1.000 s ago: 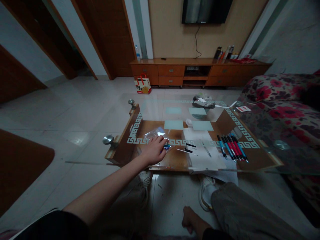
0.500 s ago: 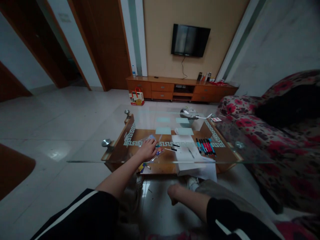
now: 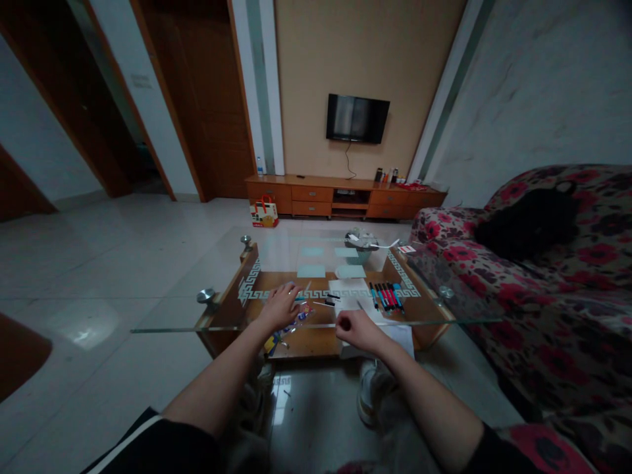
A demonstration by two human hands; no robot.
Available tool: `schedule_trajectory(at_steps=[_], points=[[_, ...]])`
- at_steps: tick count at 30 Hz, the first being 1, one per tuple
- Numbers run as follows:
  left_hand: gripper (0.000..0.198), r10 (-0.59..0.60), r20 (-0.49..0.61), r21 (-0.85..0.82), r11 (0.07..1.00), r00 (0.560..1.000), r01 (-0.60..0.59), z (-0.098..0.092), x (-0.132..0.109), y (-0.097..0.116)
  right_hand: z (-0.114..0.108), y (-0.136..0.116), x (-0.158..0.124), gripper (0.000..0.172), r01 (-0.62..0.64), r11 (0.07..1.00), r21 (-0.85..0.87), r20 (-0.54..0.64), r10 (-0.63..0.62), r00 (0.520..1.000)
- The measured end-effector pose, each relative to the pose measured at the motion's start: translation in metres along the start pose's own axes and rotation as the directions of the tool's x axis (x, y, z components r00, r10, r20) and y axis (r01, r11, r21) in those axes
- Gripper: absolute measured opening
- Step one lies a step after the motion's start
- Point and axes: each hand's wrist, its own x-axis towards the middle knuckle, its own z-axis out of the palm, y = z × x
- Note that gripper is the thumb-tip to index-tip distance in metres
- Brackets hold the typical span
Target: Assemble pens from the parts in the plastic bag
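Note:
My left hand lies palm down over the near left part of the glass table, fingers stretched out. It touches or hovers just over clear plastic packaging with coloured print; its underside is hidden. My right hand is curled into a loose fist at the table's front edge, above white paper. A dark hollow shows inside its fingers, and nothing sticks out of it. Between the hands lie small black pen parts. Right of the paper, several blue, red and black pens lie in a row.
A basket with white items shows near the table's far right. Beyond stand a low wooden cabinet, a carrier bag and a wall television. A flowered sofa, with a black bag on it, is at right.
My right hand has risen from below the table's front edge to above the paper. My left hand stays over the packaging. The view has tilted upward and turned slightly right.

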Motion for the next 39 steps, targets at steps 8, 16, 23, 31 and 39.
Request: schedule_trajectory(at_steps=[8,16,23,31,39], points=[[0.045,-0.096,0.094,-0.026,0.995,0.991,0.099,0.012,0.014,-0.003,-0.01,0.008,0.033,0.007,0.114,0.993,-0.021,-0.087,-0.116,0.99],[0.023,-0.097,0.143,-0.153,0.981,0.985,0.119,0.021,0.03,-0.004,-0.01,0.005,0.052,0.002,0.119,0.993,0.009,-0.112,-0.117,0.987],[0.013,-0.108,0.029,-0.421,0.901,0.994,0.11,0.013,0.032,0.016,-0.008,0.0,0.057,0.005,0.139,0.99,0.017,-0.166,-0.134,0.977],[0.009,-0.209,-0.028,-0.764,0.635,0.977,0.114,0.019,0.037,0.061,-0.001,0.003,0.065,0.023,-0.058,0.886,0.46,-0.392,0.261,0.882],[0.018,-0.207,0.052,-0.911,0.392,0.977,0.132,0.004,0.03,0.069,0.009,0.005,0.067,0.039,-0.037,0.754,0.655,-0.368,0.361,0.857]])
